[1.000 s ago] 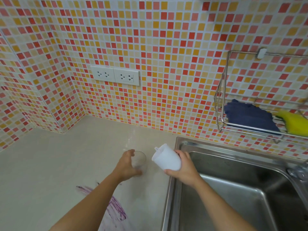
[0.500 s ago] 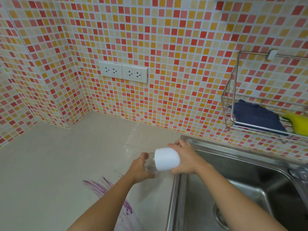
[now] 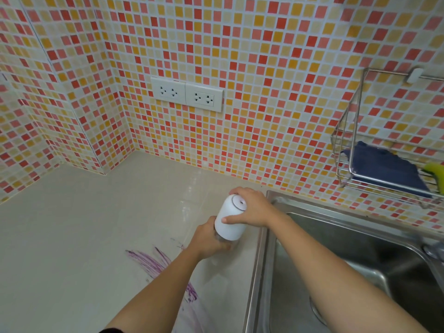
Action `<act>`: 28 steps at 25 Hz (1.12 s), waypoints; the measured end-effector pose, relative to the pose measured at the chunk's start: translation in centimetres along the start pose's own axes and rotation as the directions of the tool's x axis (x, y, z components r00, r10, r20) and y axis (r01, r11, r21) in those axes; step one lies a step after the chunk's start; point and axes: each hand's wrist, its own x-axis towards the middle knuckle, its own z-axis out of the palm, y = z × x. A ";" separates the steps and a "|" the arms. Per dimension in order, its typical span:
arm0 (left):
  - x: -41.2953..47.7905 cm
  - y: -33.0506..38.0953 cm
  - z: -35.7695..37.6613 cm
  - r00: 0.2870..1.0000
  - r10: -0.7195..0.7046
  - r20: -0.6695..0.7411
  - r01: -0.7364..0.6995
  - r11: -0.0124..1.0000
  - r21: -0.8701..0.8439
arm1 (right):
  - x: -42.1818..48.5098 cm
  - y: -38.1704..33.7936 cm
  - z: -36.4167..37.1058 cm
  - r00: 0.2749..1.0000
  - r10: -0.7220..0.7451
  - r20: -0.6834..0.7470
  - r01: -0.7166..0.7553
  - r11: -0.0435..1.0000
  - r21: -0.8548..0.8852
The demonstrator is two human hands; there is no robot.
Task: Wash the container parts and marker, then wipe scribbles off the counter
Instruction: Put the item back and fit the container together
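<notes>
Presently the right hand [image 3: 252,207] is gripping the white container [image 3: 229,221] from the sink side, thumb curling across its near wall and fingers over its far one. The container is standing roughly upright, long axis near vertical, round closed end pointing up and open end pointing down. The left hand [image 3: 209,241] is curling round a mostly hidden clear piece [image 3: 223,240] at its lower end. Both are sitting over the worktop [image 3: 84,224], just beside the sink [image 3: 360,248] rim, beyond the purple scribbles [image 3: 153,263].
</notes>
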 end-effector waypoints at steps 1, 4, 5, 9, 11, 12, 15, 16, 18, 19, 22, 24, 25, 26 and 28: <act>0.0 -0.1 0.0 1.000 -0.007 -0.010 0.007 1.000 -0.021 | 0.1 -0.1 -0.3 0.999 0.024 0.035 -0.025 0.999 0.042; 0.0 -0.5 0.1 0.999 -0.037 -0.027 0.035 0.996 -0.086 | 0.3 0.1 -1.4 0.989 0.067 0.133 -0.079 0.993 0.087; 0.0 -0.5 0.2 0.999 -0.038 -0.028 0.036 0.995 -0.088 | 0.2 0.1 -1.5 0.991 0.072 0.112 -0.081 0.993 0.084; 0.1 -0.5 0.2 1.000 -0.010 -0.019 0.009 0.997 -0.077 | 0.0 -0.2 -0.1 0.999 0.033 -0.010 -0.033 0.999 0.033; 0.1 -0.4 0.1 1.000 0.024 -0.006 -0.024 0.998 -0.063 | 0.1 0.1 0.3 0.999 0.034 0.020 -0.036 0.992 0.120; 0.2 -0.6 0.1 0.999 0.036 -0.003 -0.036 0.998 -0.057 | 0.1 0.3 0.3 0.997 0.059 0.045 -0.068 0.976 0.206; 0.2 -1.1 0.1 0.999 0.038 0.001 -0.038 0.998 -0.058 | -0.2 1.1 0.3 0.984 0.150 0.094 -0.176 0.896 0.408; 0.2 -1.2 0.1 0.999 0.039 0.004 -0.038 0.998 -0.058 | -0.2 1.3 0.4 0.982 0.166 0.088 -0.188 0.875 0.446; 0.3 -1.4 0.1 0.999 0.039 0.013 -0.038 0.997 -0.067 | -0.3 1.6 0.8 0.981 0.177 0.076 -0.191 0.850 0.491; 0.3 -1.6 0.1 0.999 0.039 0.016 -0.038 0.997 -0.071 | -0.3 1.7 1.0 0.981 0.179 0.073 -0.191 0.844 0.502; 0.5 -2.0 0.0 0.998 0.045 0.032 -0.043 0.997 -0.062 | -0.5 2.1 1.9 0.980 0.189 0.066 -0.195 0.833 0.517; 0.5 -2.2 -0.2 0.997 0.039 0.061 -0.037 0.999 -0.033 | -0.6 2.4 2.7 0.980 0.189 0.060 -0.194 0.847 0.494; 0.5 -2.2 -0.5 0.996 0.035 0.080 -0.035 0.999 0.000 | -0.5 2.7 3.2 0.980 0.191 0.057 -0.194 0.849 0.491; 0.5 -2.3 -0.8 0.995 0.028 0.099 -0.032 0.999 0.039 | -0.6 2.9 3.6 0.979 0.195 0.053 -0.195 0.843 0.502; 0.5 -2.2 -1.9 0.993 0.013 0.120 -0.025 0.995 0.098 | -0.8 3.3 4.1 0.979 0.199 0.054 -0.196 0.820 0.537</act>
